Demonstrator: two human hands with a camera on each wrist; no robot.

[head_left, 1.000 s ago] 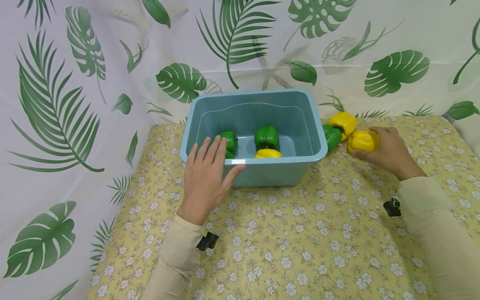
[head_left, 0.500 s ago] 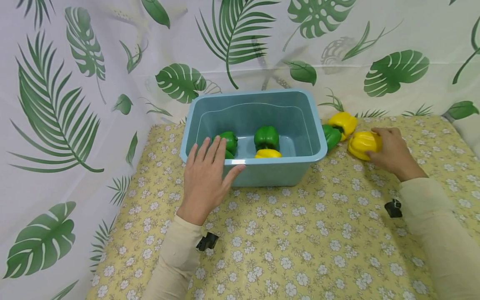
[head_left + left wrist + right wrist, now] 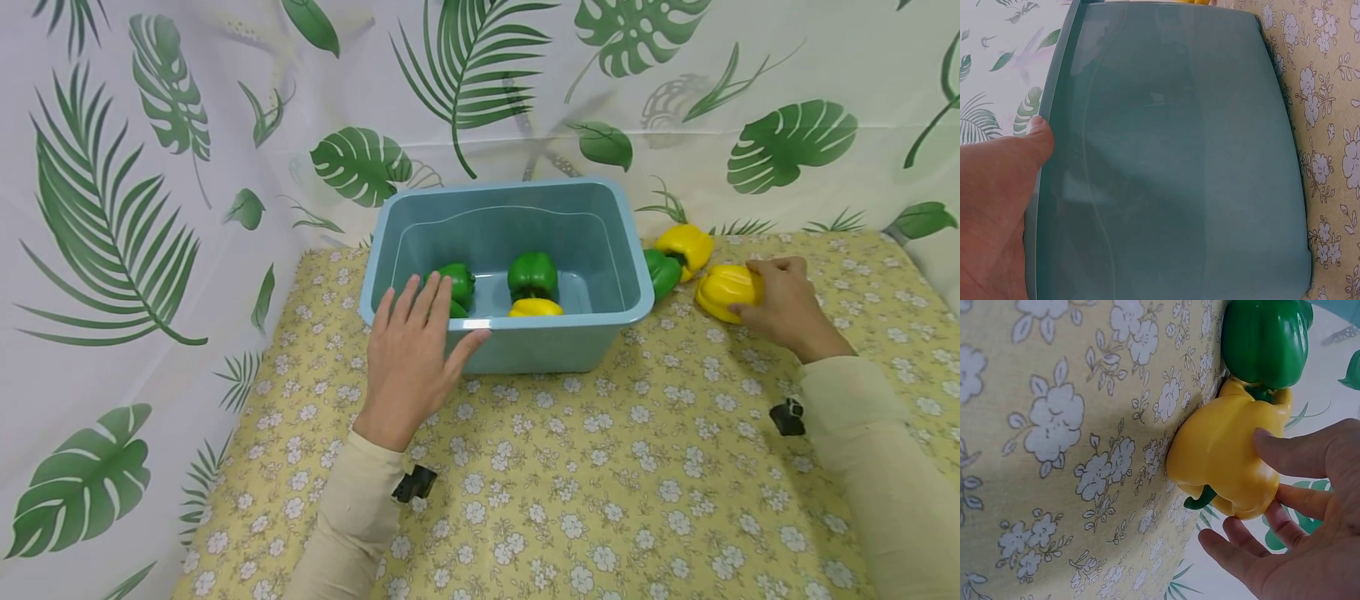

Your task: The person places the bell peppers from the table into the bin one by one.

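In the head view my left hand [image 3: 408, 362] lies over the near left rim of a blue plastic bin [image 3: 540, 346], fingers straight. Its thumb rests along the rim [image 3: 1044, 144] in the left wrist view. At the bin's right, my right hand [image 3: 783, 304] holds a yellow bell pepper [image 3: 726, 292] on the cloth, thumb on the near side and fingers behind. The right wrist view shows the thumb touching this yellow pepper [image 3: 1225, 450] and the other fingers spread. A green bell pepper [image 3: 1266, 344] lies just beyond it.
Inside the bin lie green bell peppers [image 3: 532, 275] and a yellow one [image 3: 536, 308]. Against its right wall are a green pepper [image 3: 663, 273] and another yellow pepper [image 3: 688, 247]. A flowered yellow cloth [image 3: 555, 483] covers the table; a leaf-patterned curtain [image 3: 675, 142] stands behind.
My right thumb has drawn back to the right along the yellow pepper, which has shifted and turned slightly toward me. My left hand and the bin have stayed put.
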